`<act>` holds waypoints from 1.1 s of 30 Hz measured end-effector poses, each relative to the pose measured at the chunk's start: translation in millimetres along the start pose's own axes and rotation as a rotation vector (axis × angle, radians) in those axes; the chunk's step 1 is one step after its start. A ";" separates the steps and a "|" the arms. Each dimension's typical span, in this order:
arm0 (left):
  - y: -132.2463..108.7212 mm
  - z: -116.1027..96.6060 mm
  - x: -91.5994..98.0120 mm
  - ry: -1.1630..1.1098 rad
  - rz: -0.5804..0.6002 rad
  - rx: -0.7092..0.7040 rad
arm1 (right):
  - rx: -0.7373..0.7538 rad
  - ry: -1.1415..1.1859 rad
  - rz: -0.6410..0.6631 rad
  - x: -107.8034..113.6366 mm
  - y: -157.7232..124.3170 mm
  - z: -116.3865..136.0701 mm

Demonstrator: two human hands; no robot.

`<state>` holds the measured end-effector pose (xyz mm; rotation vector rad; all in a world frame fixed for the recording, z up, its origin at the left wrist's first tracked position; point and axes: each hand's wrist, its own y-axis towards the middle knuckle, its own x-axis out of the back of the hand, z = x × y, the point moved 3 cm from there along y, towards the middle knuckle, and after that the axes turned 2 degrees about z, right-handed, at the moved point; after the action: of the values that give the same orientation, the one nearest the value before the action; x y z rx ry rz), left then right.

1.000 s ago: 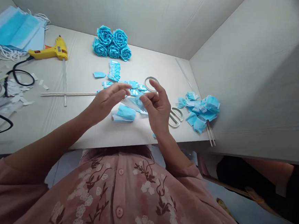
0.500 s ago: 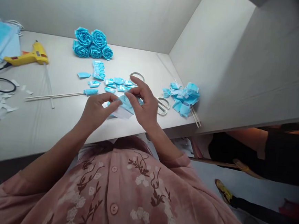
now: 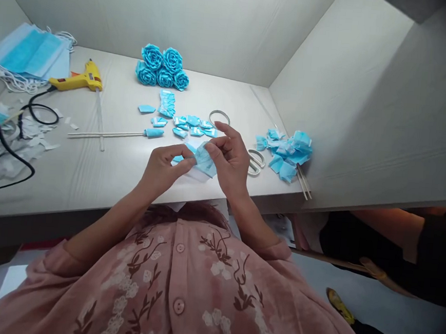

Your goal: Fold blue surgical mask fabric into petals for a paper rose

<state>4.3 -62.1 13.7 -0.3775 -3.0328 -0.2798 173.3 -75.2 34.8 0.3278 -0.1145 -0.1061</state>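
Note:
My left hand (image 3: 165, 166) and my right hand (image 3: 229, 160) meet over the near edge of the white table (image 3: 91, 167). Both pinch a small folded piece of blue mask fabric (image 3: 205, 160) between thumb and fingers. More cut blue pieces (image 3: 190, 124) lie in a loose row just beyond my hands. A thin stick with a blue bud on its tip (image 3: 154, 133) rests to the left of them. Scissors (image 3: 256, 162) lie right beside my right hand.
Finished blue fabric roses (image 3: 162, 67) sit at the back. A yellow glue gun (image 3: 78, 79) with its black cord (image 3: 11, 155), a stack of face masks (image 3: 29, 54) and white scraps (image 3: 1, 144) fill the left. A blue fabric pile (image 3: 288, 150) lies right. Another person sits beyond the partition (image 3: 365, 121).
My left hand has closed in from apart and now pinches the blue piece together with my right hand. The view swung right, then back left.

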 end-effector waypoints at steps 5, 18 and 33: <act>3.0 0.1 1.3 0.008 -0.013 0.000 | -0.240 0.265 0.063 0.3 10.3 -18.9; 6.6 5.4 5.5 0.026 0.018 0.041 | -0.293 0.148 0.401 6.4 16.7 -18.5; 8.9 -11.9 0.4 0.167 -0.027 -0.002 | 0.039 -0.344 0.172 5.6 3.0 1.5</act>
<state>6.7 -55.8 26.9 -0.2968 -2.8758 -0.3005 178.9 -73.6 37.7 0.3347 -0.4848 0.0111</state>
